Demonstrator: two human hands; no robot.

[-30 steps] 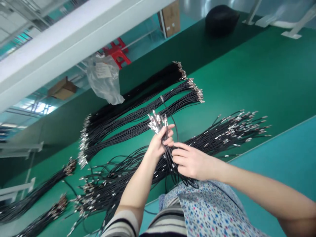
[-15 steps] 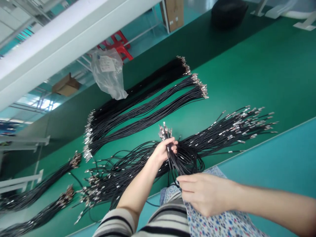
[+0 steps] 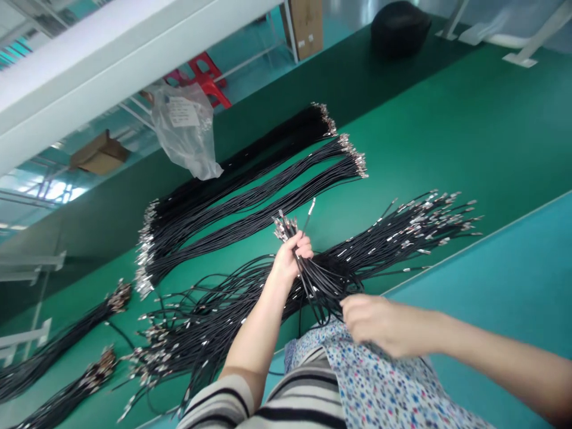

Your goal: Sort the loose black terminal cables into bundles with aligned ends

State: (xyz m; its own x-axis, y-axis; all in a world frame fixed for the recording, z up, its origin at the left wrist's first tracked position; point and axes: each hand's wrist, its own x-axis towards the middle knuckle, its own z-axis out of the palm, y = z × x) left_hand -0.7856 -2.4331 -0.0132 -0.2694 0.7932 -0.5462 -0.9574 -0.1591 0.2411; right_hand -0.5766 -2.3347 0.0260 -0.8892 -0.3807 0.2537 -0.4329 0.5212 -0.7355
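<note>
My left hand (image 3: 292, 255) is closed around a bunch of thin black cables (image 3: 319, 280), just below their metal-tipped ends (image 3: 284, 226), which point up and away from me. One cable with a pale tip (image 3: 311, 208) sticks out apart from the others. Lower and to the right, my right hand (image 3: 370, 322) has its fingers pinched together at the near side of the bunch; what lies between the fingertips is hidden. Beneath both hands a large loose pile of the same cables (image 3: 232, 304) stretches across the green table, its metal ends (image 3: 429, 220) fanned out at the right.
Behind the pile, straighter cable bundles (image 3: 259, 196) lie side by side on the green table (image 3: 447, 131). More bundles (image 3: 80, 322) lie at the left. A clear plastic bag (image 3: 185, 131) hangs from the white shelf beam (image 3: 134, 65). A black rounded object (image 3: 400, 28) sits at the back.
My right hand has moved right and slightly up, away from my left hand. A single cable tip now stands out beside the held bunch. The whole view has shifted a little.
</note>
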